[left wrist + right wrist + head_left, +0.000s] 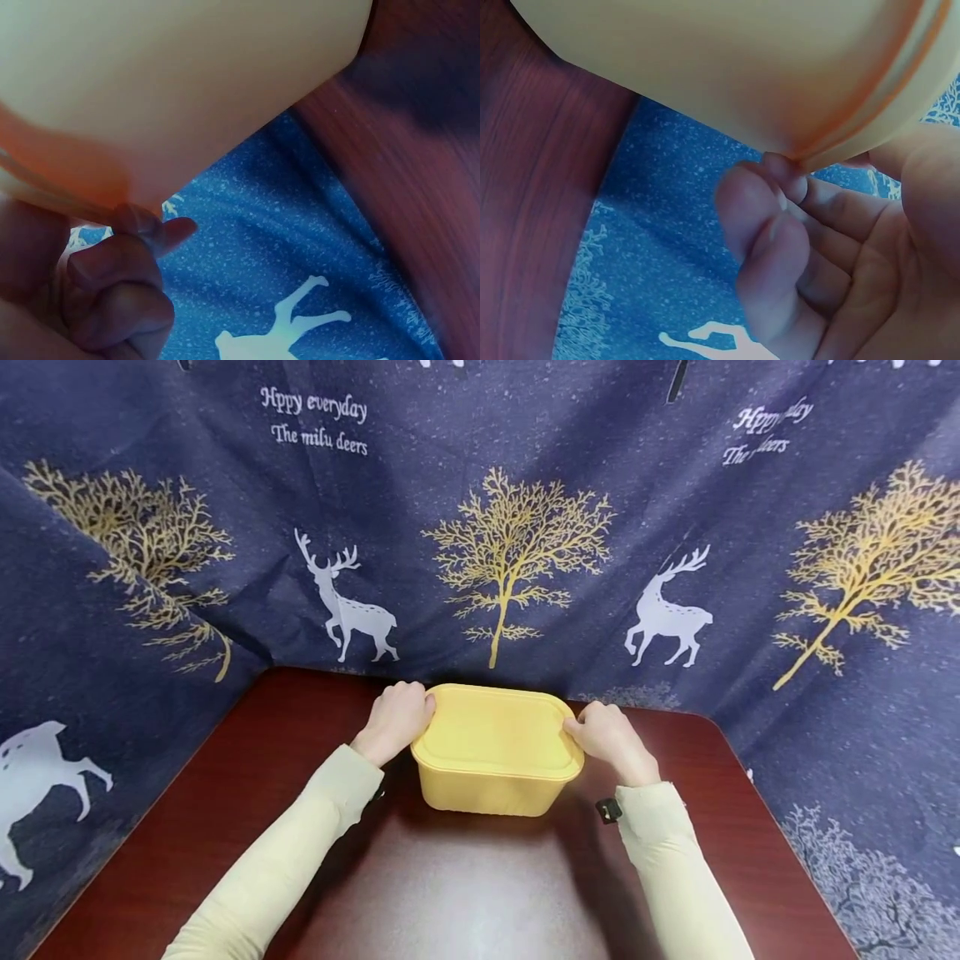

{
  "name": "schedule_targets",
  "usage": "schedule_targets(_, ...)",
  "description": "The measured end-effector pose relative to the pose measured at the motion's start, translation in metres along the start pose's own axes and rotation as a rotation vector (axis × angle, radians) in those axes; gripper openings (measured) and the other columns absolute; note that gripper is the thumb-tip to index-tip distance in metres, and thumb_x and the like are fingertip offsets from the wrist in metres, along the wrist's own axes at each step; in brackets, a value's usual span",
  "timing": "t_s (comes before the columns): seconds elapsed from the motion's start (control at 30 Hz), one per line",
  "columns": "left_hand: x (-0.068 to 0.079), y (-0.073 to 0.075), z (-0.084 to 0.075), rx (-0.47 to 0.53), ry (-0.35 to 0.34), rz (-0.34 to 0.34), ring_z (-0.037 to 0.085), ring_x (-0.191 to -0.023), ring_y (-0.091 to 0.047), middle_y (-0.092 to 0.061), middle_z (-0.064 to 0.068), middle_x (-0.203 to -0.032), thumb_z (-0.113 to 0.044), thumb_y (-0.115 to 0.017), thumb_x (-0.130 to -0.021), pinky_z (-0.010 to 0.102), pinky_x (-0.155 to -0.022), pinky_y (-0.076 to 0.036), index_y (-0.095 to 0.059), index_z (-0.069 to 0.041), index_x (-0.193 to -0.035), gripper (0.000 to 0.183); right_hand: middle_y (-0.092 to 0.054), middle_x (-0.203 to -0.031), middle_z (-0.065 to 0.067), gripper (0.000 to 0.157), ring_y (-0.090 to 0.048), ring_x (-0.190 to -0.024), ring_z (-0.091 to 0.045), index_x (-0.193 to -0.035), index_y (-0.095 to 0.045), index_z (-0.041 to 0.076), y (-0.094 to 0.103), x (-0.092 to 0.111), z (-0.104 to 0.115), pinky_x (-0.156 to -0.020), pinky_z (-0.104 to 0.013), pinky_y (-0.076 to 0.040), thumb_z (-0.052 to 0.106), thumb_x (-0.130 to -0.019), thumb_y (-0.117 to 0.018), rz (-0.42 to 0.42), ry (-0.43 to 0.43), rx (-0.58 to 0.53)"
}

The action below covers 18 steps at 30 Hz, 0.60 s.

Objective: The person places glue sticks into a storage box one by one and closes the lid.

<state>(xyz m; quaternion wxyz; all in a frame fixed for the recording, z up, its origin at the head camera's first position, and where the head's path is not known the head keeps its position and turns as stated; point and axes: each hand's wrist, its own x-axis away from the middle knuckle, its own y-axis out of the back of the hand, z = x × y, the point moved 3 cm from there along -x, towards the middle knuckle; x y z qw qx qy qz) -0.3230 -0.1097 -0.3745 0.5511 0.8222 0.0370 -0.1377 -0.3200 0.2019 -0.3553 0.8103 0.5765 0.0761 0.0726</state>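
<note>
A yellow plastic storage box (487, 792) with a matching yellow lid (495, 731) is at the far part of the table, its long side facing me. My left hand (397, 720) grips the rim at the left end, thumb over the lid. At the right end my right hand (609, 735) grips the rim the same way. Curled fingers under the lip show in the left wrist view, beside the box wall (187, 90). The right wrist view has fingertips (784, 176) tucked below the rim. What is inside the box is hidden by the lid.
The dark red-brown wooden table (720, 827) has a bright reflection at its near middle. A blue cloth (525, 435) printed with white deer and golden trees hangs behind the far edge and along both sides. Small dark devices sit at the wrists, one visible by the right cuff (609, 811).
</note>
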Motion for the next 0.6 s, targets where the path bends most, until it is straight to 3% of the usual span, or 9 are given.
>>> schedule_targets(0.43, 0.006, -0.002, 0.005, 0.032, 0.021, -0.042, 0.038, -0.070, -0.062, -0.062, 0.018, -0.077, -0.026, -0.049, -0.099, 0.049, -0.059, -0.052, -0.065, 0.000, -0.082, 0.035, -0.035, -0.052, 0.003, 0.039, -0.037, -0.050, -0.017, -0.054, -0.050, 0.014, -0.005, -0.003, -0.004, -0.049, -0.031, -0.031, 0.028, -0.090, -0.051, -0.003, -0.008, -0.036)
schedule_targets(0.6, 0.007, -0.001, 0.011, 0.032, 0.048, -0.038, 0.041, -0.084, -0.064, -0.066, 0.022, -0.095, -0.042, -0.044, -0.101, 0.053, -0.068, -0.051, -0.066, -0.002, -0.105, 0.046, -0.047, -0.059, -0.002, 0.044, -0.048, -0.059, -0.022, -0.067, -0.062, 0.012, 0.001, -0.001, -0.008, -0.053, -0.036, -0.038, 0.043, -0.096, -0.050, 0.036, -0.035, -0.036)
